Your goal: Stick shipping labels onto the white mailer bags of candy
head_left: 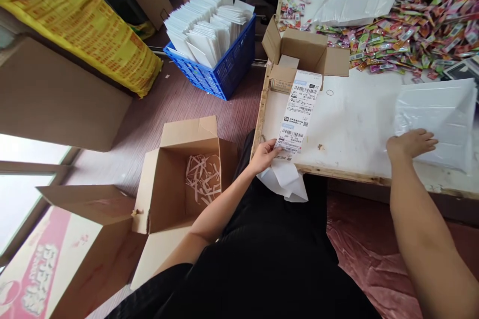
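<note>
At the table's front left corner, my left hand (265, 156) pinches the edge of a strip of printed shipping labels (297, 114). The strip runs up into a small open cardboard box (305, 47), and its pale tail (286, 179) hangs curled over the table edge. My right hand (411, 143) lies with fingers stretched out on a white plastic mailing bag (436, 119) at the right. Part of the bag is hidden beneath that hand. A small white box (289, 62) shows inside the cardboard box.
Many small colourful packets (392, 40) cover the table's back, with a large white plastic bag (359, 2) on them. On the floor stand a blue basket (224, 79) full of white envelopes, an open carton (168, 184) with paper strips, and a pink-and-white carton (56, 259). A yellow sack (86, 25) leans behind.
</note>
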Available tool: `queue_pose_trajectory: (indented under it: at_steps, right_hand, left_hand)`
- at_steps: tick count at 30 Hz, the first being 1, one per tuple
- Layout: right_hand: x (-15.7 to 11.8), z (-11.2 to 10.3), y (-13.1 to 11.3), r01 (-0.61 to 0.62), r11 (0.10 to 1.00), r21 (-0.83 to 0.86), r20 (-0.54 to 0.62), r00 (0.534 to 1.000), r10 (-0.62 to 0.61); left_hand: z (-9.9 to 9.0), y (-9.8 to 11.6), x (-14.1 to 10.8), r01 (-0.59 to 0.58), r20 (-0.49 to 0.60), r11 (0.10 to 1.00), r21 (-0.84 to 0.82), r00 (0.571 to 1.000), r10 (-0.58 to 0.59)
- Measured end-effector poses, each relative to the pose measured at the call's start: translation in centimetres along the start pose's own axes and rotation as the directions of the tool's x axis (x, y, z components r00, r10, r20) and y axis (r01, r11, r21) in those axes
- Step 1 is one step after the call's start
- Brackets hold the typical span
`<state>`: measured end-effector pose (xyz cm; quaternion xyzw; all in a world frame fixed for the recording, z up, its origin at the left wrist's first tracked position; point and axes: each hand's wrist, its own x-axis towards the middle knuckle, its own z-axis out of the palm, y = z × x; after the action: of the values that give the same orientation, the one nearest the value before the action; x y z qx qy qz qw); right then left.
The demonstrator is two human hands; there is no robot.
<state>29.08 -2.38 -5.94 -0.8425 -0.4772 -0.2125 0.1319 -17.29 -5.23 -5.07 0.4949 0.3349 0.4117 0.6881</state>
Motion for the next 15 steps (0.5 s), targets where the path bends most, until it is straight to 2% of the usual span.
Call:
queue_pose_trajectory:
  at_steps: [2,3,6,8,9,11,12,13,15]
  right_hand:
    - [-2.0,-0.4,1.5,-0.077,0.991,0.109,0.058,0.996,0.071]
    - [-3.0,-1.0,2.0,-0.079,0.982,0.169,0.088,0.994,0.065]
    - [-6.3,-3.4,3.4,0.010,0.941,0.338,0.122,0.991,-0.054]
    - [-8.2,-4.6,4.3,0.047,0.909,0.414,0.099,0.990,-0.096]
    - [-8.9,-5.0,4.8,0.046,0.901,0.431,0.081,0.993,-0.089]
    - [-9.5,-5.1,5.5,0.005,0.904,0.427,0.042,0.999,-0.025]
    - [-9.5,-4.9,5.8,-0.029,0.909,0.415,0.024,0.999,0.021]
    - [-9.3,-4.7,6.0,-0.065,0.913,0.402,0.009,0.998,0.067]
    - [-8.5,-4.4,6.0,-0.127,0.915,0.383,-0.012,0.990,0.142]
  left_hand:
    - [0.0,0.1,0.0,-0.010,-0.010,1.000,-0.022,1.000,0.010]
    - [0.0,0.1,0.0,-0.007,-0.017,0.999,-0.043,1.000,0.007]
    - [0.1,0.1,-0.3,-0.029,-0.066,0.998,-0.048,0.998,0.026]
    - [0.4,0.4,-0.6,-0.121,-0.143,0.987,0.103,0.980,0.135]
    - [0.7,0.7,-0.8,-0.183,-0.185,0.955,0.234,0.956,0.229]
    - [1.7,1.4,-1.1,-0.285,-0.201,0.803,0.523,0.874,0.442]
    - [2.4,1.9,-1.0,-0.319,-0.158,0.700,0.639,0.836,0.526]
    - [3.2,2.4,-0.9,-0.352,-0.083,0.601,0.718,0.814,0.575]
    - [5.2,3.1,0.1,-0.418,0.108,0.461,0.783,0.821,0.561]
